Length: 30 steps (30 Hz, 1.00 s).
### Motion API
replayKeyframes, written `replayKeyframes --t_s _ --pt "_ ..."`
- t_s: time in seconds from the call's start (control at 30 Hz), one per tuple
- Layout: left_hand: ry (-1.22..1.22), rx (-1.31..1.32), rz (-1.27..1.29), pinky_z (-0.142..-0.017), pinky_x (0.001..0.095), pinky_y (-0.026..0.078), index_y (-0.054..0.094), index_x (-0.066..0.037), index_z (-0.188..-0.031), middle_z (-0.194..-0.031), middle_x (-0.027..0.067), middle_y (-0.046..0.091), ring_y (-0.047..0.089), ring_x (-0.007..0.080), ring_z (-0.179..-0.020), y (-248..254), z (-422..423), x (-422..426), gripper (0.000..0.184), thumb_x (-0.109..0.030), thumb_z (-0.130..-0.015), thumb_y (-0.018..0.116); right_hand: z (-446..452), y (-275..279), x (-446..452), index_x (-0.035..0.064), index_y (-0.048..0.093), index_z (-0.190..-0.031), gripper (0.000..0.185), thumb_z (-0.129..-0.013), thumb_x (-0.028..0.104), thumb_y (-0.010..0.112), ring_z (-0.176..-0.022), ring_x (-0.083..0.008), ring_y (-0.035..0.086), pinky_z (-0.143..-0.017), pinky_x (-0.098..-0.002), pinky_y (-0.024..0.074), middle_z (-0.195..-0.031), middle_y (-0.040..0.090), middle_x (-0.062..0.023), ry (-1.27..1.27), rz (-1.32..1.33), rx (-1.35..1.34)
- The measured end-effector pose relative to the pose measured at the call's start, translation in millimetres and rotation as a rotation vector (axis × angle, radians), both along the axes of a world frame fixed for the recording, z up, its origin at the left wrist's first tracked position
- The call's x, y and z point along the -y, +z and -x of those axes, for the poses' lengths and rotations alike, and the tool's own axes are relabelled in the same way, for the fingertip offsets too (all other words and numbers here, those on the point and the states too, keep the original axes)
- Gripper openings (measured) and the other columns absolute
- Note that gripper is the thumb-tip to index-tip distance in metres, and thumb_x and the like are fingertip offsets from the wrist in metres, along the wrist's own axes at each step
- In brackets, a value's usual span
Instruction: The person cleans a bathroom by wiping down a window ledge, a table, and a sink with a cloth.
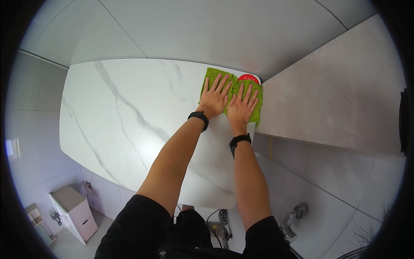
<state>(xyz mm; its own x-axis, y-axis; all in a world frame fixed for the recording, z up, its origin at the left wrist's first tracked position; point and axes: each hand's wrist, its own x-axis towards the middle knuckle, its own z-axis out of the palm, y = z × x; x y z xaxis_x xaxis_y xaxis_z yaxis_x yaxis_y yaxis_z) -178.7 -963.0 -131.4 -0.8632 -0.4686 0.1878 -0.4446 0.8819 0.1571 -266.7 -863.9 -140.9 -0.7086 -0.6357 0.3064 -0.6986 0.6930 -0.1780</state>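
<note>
A green cloth lies spread on the far right corner of a white marble-patterned tabletop. Flat on its left half rests my left hand, fingers spread. My right hand presses on the cloth's right half, also with its fingers stretched out. Between the hands the cloth is wrinkled; whether it is one piece or two, I cannot tell. Just beyond my right fingertips, a red rounded thing with pale marks shows at the cloth's far edge, partly covered by it. Each wrist wears a black band.
A grey tiled wall runs along the table's far side. To the right, a pale stone-like panel meets the table corner. A small white drawer cabinet stands on the floor at lower left. A metal fixture and cables are at lower right.
</note>
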Motion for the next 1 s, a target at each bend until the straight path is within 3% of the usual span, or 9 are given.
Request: replayKeyframes --t_s 0.17,0.53,0.73,0.9,1.0 --pt "0.027 -0.010 0.000 -0.123 0.0596 0.008 0.033 -0.015 -0.157 -0.167 0.0038 0.020 0.012 0.0262 -0.155 -13.6 2.3 -4.1 0.057 -0.035 -0.104 0.033 2.2 -10.1 1.3 0.0234 0.041 -0.154 0.054 -0.101 0.037 0.045 -0.151 -0.0433 0.018 -0.120 -0.0608 0.0188 -0.165 0.025 -0.0124 -0.048 -0.051 -0.072" --pt "0.004 0.029 -0.055 -0.122 0.0605 0.006 0.028 -0.011 -0.159 -0.168 0.0067 0.017 0.009 0.0284 -0.155 -17.0 5.2 -0.9 0.059 -0.034 -0.104 0.029 12.5 -25.0 2.0 0.0264 0.038 -0.155 0.053 -0.104 0.038 0.042 -0.151 -0.0425 0.020 -0.119 -0.0623 0.0205 -0.164 0.026 -0.0088 -0.030 -0.129 -0.115" --pt "-0.052 0.060 -0.075 -0.122 0.0603 0.005 0.029 -0.009 -0.158 -0.168 0.0088 0.017 0.009 0.0300 -0.155 -16.4 4.0 3.3 0.059 -0.035 -0.106 0.027 9.2 -16.1 2.8 0.0195 0.033 -0.157 0.052 -0.107 0.033 0.037 -0.151 -0.0416 0.019 -0.120 -0.0613 0.0185 -0.165 0.024 -0.0084 0.000 -0.202 -0.009" --pt "-0.136 -0.018 -0.118 -0.126 0.0483 0.008 0.033 -0.014 -0.157 -0.167 0.0033 0.021 0.014 0.0230 -0.155 -20.8 -29.8 40.7 0.057 -0.037 -0.106 0.029 -17.2 -24.8 16.4 0.0160 0.030 -0.158 0.054 -0.107 0.032 0.036 -0.151 -0.0409 0.018 -0.121 -0.0582 0.0173 -0.165 0.024 -0.0094 0.080 -0.249 -0.111" --pt "-0.126 -0.030 -0.093 -0.126 0.0481 0.008 0.034 -0.014 -0.157 -0.166 0.0026 0.023 0.015 0.0213 -0.154 -22.1 -66.6 79.8 0.057 -0.037 -0.105 0.030 -51.1 -26.3 55.7 0.0161 0.031 -0.158 0.054 -0.107 0.032 0.036 -0.152 -0.0405 0.017 -0.122 -0.0581 0.0168 -0.165 0.024 -0.0098 0.103 -0.240 -0.069"
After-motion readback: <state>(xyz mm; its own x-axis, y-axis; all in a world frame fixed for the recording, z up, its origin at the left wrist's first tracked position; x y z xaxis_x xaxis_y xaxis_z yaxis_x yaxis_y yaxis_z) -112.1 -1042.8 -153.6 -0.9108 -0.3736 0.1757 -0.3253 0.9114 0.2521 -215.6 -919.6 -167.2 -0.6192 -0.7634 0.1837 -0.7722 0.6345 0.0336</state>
